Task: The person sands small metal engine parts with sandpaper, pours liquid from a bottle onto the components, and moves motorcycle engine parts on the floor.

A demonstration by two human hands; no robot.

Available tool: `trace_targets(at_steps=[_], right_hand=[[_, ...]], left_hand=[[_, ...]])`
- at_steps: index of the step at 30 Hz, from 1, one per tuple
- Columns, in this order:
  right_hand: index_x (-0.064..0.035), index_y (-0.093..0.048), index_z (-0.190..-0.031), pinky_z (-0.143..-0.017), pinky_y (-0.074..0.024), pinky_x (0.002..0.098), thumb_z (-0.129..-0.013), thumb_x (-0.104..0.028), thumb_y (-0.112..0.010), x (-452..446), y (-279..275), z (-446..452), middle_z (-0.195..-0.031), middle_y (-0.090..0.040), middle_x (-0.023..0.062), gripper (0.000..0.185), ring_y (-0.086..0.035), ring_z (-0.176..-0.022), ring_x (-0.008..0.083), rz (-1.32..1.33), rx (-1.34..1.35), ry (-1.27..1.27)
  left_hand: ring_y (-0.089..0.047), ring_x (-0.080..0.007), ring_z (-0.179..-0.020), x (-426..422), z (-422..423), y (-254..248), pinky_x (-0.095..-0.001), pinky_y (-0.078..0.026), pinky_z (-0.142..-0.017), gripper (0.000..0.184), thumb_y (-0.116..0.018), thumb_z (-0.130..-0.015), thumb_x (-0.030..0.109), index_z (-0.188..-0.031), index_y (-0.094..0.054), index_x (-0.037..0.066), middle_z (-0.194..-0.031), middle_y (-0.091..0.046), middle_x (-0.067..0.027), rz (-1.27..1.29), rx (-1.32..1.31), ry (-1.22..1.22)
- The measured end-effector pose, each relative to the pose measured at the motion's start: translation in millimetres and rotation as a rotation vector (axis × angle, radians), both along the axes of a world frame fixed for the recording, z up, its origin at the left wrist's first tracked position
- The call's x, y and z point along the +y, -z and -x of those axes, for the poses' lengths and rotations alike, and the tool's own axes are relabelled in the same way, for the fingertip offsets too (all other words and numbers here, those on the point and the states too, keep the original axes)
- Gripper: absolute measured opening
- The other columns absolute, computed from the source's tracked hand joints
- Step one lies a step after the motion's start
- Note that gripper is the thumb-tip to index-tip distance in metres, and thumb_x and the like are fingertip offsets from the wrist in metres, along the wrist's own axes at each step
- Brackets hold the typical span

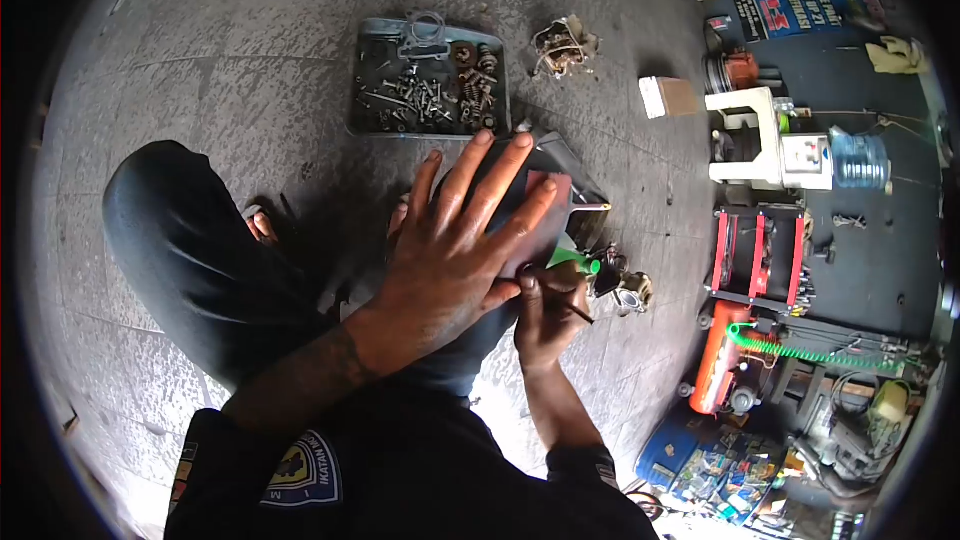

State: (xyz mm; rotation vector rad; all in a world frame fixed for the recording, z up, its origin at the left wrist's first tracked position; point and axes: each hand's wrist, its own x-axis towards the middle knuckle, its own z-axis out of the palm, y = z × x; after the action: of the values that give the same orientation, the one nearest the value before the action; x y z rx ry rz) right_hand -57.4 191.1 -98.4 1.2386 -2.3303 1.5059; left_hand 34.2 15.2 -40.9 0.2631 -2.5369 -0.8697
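Observation:
My left hand (440, 260) is spread, fingers apart, over a dark reddish-brown sheet (545, 215) that lies at my knee; its palm side is hidden. Just right of it, my right hand (550, 318) is closed around a thin dark rod (577, 311), whose end sticks out past the fingers. The thumb of my left hand comes close to my right hand. Beyond the sheet are a green object (575, 260) and a metal engine part (625, 285) on the floor.
A metal tray (353, 90) of bolts, springs and small parts stands ahead. Another engine part (565, 47) and a small box (668, 97) lie on the floor. To the right are a red rack (760, 255), an orange tank (712, 360) and a water bottle (862, 160).

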Motion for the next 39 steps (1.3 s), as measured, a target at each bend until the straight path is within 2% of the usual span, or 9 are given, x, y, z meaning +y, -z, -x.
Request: trace_targets(at_steps=[3, 6, 8, 13, 20, 24, 29, 34, 39], right_hand=[[0.0041, -0.058, -0.103, -0.055, -0.0442, 0.0292, -0.087, -0.001, -0.071, -34.1, -30.9, 22.3, -0.072, -0.063, 0.0079, 0.021, -0.054, -0.057, 0.0156, -0.038, 0.075, 0.175], [0.0047, -0.058, -0.104, -0.057, -0.0457, 0.0287, -0.085, 0.000, -0.072, -33.5, -30.8, 19.9, -0.072, -0.064, 0.0090, 0.023, -0.057, -0.059, 0.0147, -0.072, 0.032, 0.166], [0.0014, -0.056, -0.097, -0.083, -0.0481, 0.0276, -0.091, 0.000, -0.066, -5.4, -1.2, -6.6, -0.079, -0.061, 0.0014, 0.012, -0.056, -0.072, 0.0117, 0.041, -0.057, 0.082], [-0.0021, -0.053, -0.084, -0.058, -0.0382, 0.0234, -0.090, 0.000, -0.068, -39.8, -42.8, 24.0, -0.070, -0.052, -0.0021, 0.016, -0.044, -0.063, 0.0073, -0.084, 0.062, 0.193], [0.0027, -0.055, -0.095, -0.087, -0.0476, 0.0329, -0.087, 0.003, -0.070, -4.6, -4.9, 2.5, -0.083, -0.061, 0.0059, 0.017, -0.053, -0.077, 0.0129, 0.040, 0.096, 0.032], [-0.0003, -0.056, -0.096, -0.058, -0.0381, 0.0238, -0.089, -0.002, -0.069, -45.0, -30.1, 37.4, -0.074, -0.056, 0.0006, 0.015, -0.044, -0.065, 0.0064, 0.038, 0.078, 0.123], [0.0004, -0.053, -0.096, -0.087, -0.0467, 0.0364, -0.089, 0.003, -0.065, 0.0, -1.8, 1.8, -0.095, -0.060, 0.0122, 0.014, -0.057, -0.090, 0.0193, 0.055, -0.015, -0.056], [-0.0025, -0.054, -0.090, -0.058, -0.0378, 0.0220, -0.090, 0.001, -0.068, -40.3, -31.2, 32.4, -0.074, -0.055, -0.0013, 0.014, -0.044, -0.065, 0.0054, 0.005, 0.023, 0.135], [0.0000, -0.054, -0.092, -0.092, -0.0451, 0.0326, -0.089, 0.002, -0.067, -7.4, -5.9, 4.2, -0.078, -0.059, 0.0053, 0.014, -0.053, -0.074, 0.0127, 0.030, 0.048, 0.027]], left_hand=[[-0.021, -0.0407, -0.145, 3.9, -0.8, -5.4, -0.0590, -0.024, -0.114, 0.106, -0.088, -0.057, 0.033, -0.149, -0.038, 0.018, -0.159, -0.020, -0.0176, -0.027, -0.017, 0.036], [-0.022, -0.0406, -0.144, 5.6, -0.2, -4.7, -0.0590, -0.024, -0.114, 0.108, -0.089, -0.054, 0.033, -0.148, -0.039, 0.018, -0.159, -0.022, -0.0178, -0.008, -0.010, 0.013], [-0.022, -0.0402, -0.144, 0.5, 0.7, -1.8, -0.0591, -0.027, -0.113, 0.109, -0.089, -0.053, 0.035, -0.149, -0.038, 0.018, -0.159, -0.021, -0.0169, -0.004, 0.008, -0.001], [-0.021, -0.0389, -0.145, 6.8, -0.4, -5.8, -0.0585, -0.025, -0.114, 0.108, -0.089, -0.055, 0.033, -0.149, -0.038, 0.018, -0.159, -0.022, -0.0158, -0.018, -0.008, 0.035], [-0.022, -0.0395, -0.144, 1.2, -1.1, 0.3, -0.0591, -0.025, -0.114, 0.107, -0.088, -0.055, 0.033, -0.149, -0.039, 0.018, -0.159, -0.022, -0.0160, -0.046, 0.018, 0.030], [-0.022, -0.0397, -0.144, 10.9, -0.6, -5.1, -0.0591, -0.025, -0.114, 0.105, -0.088, -0.057, 0.034, -0.149, -0.039, 0.018, -0.159, -0.022, -0.0165, -0.019, -0.007, 0.030], [-0.021, -0.0406, -0.145, -0.8, 0.4, -1.6, -0.0586, -0.025, -0.114, 0.108, -0.088, -0.055, 0.035, -0.149, -0.038, 0.018, -0.159, -0.021, -0.0178, -0.008, 0.004, -0.002], [-0.020, -0.0404, -0.145, 10.1, 3.0, -0.2, -0.0583, -0.026, -0.113, 0.108, -0.089, -0.054, 0.035, -0.148, -0.039, 0.017, -0.159, -0.021, -0.0167, 0.021, 0.022, 0.019], [-0.020, -0.0400, -0.145, 0.6, 1.3, -2.0, -0.0577, -0.024, -0.114, 0.109, -0.088, -0.055, 0.035, -0.150, -0.037, 0.018, -0.159, -0.020, -0.0169, -0.014, -0.008, 0.000]])
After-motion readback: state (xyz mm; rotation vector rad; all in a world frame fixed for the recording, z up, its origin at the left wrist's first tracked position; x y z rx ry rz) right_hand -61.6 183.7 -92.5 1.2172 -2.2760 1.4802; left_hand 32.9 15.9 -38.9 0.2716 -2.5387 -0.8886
